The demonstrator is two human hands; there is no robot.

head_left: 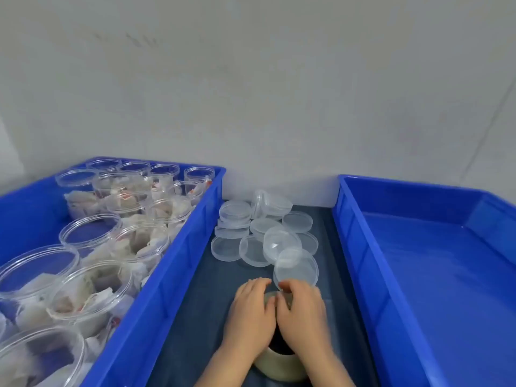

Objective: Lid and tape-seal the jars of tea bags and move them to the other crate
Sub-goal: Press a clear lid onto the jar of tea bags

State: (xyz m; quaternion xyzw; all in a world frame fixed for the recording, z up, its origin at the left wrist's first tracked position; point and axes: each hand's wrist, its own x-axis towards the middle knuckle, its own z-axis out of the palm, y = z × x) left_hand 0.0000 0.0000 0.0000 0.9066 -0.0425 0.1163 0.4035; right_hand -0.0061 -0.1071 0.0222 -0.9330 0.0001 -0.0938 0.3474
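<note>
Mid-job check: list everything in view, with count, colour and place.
mat: one, dark blue-grey, centre
left crate: one, blue, left of mat
right crate: one, blue, right of mat
jars: a dozen or more, clear, unlidded, in left crate
tea bags: many, white, inside jars
lids: about a dozen, clear, heaped on mat
tape: one roll, tan, near end of mat
left hand: grips tape
right hand: grips tape

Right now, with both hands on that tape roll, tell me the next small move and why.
Probably peel the tape's end free: left hand and right hand both grip the tape roll, fingers at its upper rim, no strip loose yet. The jars in the left crate are unlidded, lids piled on the mat.
</note>
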